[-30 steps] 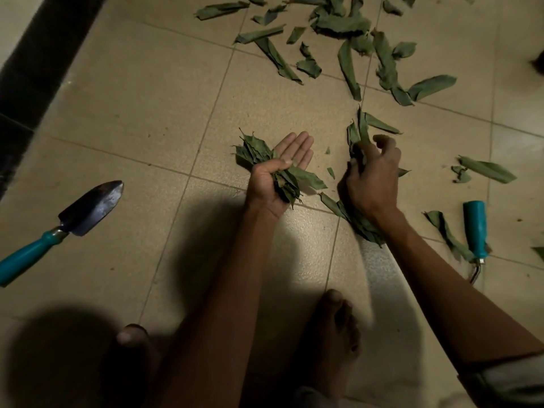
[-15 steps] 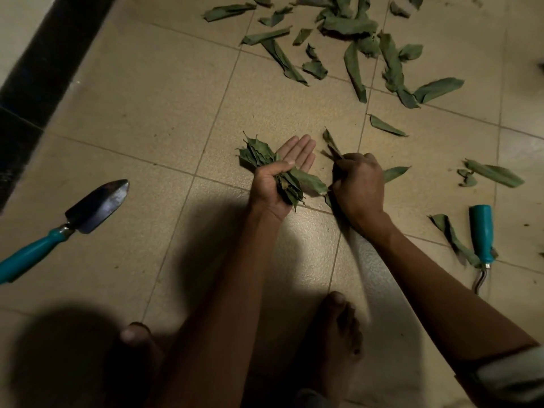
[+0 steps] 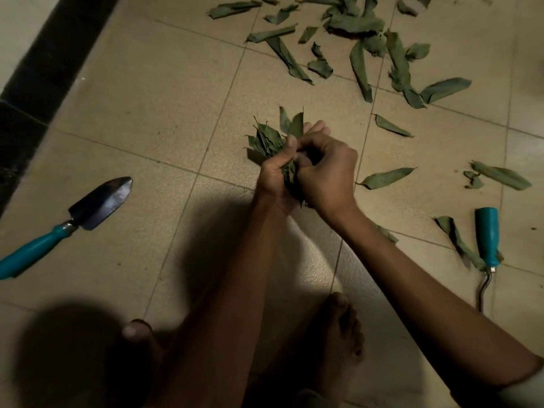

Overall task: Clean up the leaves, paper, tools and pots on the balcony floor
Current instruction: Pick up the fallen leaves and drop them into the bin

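Tiled balcony floor (image 3: 147, 98): right hand (image 3: 326, 169) now brought to left hand (image 3: 273, 178), both curled round merged leaf bunch (image 3: 268, 139) at frame centre; scattered leaves (image 3: 368, 39) remain upper right.

A bundle of leaves (image 3: 269, 139) is held above the middle of the tiled floor (image 3: 153, 92) between the left hand (image 3: 275, 175) and the right hand (image 3: 326, 169), which are pressed together. A trowel (image 3: 66, 223) is laid well to the left. A second tool (image 3: 487, 248) is placed to the right, touching one leaf (image 3: 454, 237). Many loose leaves (image 3: 362, 39) are scattered behind the hands, and two bare feet (image 3: 338, 328) are seen in front
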